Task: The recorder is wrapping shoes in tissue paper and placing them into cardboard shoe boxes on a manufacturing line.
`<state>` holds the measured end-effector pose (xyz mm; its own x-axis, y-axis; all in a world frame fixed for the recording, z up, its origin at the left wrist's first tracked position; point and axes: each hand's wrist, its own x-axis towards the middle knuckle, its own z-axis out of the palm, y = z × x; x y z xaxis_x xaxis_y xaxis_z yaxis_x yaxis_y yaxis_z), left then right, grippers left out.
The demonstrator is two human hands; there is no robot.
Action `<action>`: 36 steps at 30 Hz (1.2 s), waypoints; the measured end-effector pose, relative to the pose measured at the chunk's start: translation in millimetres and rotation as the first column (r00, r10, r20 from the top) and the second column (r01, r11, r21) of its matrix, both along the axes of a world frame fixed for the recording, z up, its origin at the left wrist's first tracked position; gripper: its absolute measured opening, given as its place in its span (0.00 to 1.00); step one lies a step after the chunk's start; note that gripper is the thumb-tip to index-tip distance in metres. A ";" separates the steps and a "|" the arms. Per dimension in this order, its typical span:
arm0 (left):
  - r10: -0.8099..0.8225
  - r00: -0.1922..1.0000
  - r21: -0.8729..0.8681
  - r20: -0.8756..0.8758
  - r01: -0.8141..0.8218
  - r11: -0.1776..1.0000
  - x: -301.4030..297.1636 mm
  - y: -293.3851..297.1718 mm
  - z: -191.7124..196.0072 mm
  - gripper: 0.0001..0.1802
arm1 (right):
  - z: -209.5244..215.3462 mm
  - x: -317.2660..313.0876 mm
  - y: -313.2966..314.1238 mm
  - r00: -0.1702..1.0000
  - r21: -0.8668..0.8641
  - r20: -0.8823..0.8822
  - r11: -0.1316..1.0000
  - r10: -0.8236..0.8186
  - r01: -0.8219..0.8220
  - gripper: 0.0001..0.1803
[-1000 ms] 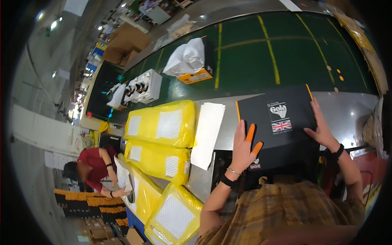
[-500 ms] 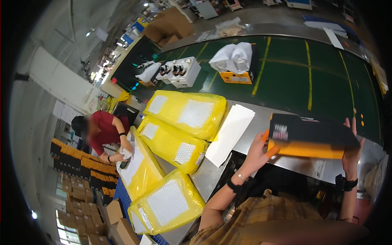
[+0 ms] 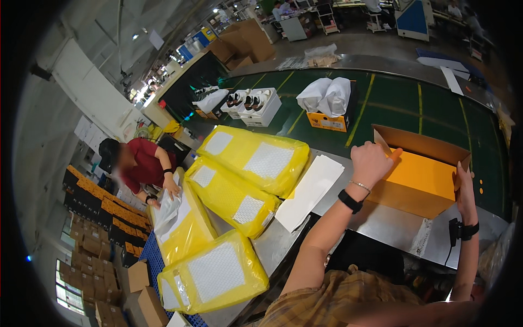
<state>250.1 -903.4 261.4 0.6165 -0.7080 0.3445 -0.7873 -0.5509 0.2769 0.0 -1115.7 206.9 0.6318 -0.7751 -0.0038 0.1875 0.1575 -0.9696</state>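
Note:
An orange shoebox [image 3: 417, 171] is tilted between my two hands, above the metal edge of the table. Its lid [image 3: 436, 144] stands raised along the far side, brown inner face toward me. My left hand [image 3: 373, 163], fingers curled and orange covers on some fingertips, grips the box at its left end. At the opposite end my right hand [image 3: 464, 191] holds the side near the raised lid, its fingers partly hidden by the box. The inside of the box cannot be made out.
Left of me lie several yellow plastic-wrapped packs [image 3: 253, 158] and white paper sheets [image 3: 310, 191]. On the green conveyor belt [image 3: 392, 106] stand an orange box with white-wrapped contents [image 3: 327, 103] and white boxes with shoes [image 3: 261, 106]. A co-worker [image 3: 144, 163] handles white paper at the far left.
The shoebox's lid has been raised, showing orange panels and a brown inner face. My left hand has moved up to its far left side. The co-worker's hands have shifted over the paper.

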 end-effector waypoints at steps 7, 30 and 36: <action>0.010 1.000 -0.088 0.000 -0.010 0.996 14.1 11.9 -18.6 0.19 | -11.2 -10.3 0.1 0.995 -0.055 -0.055 0.995 -0.088 0.085 0.28; -0.504 0.727 -0.712 -0.466 0.030 0.701 -1.2 16.1 -95.2 0.17 | -43.9 -27.6 17.3 0.995 -0.231 -0.003 0.968 -0.101 0.098 0.13; -0.424 0.796 -0.620 -0.432 0.079 0.781 -55.4 79.9 -93.0 0.19 | -16.7 -65.2 72.4 0.992 0.086 0.128 0.996 -0.006 -0.005 0.29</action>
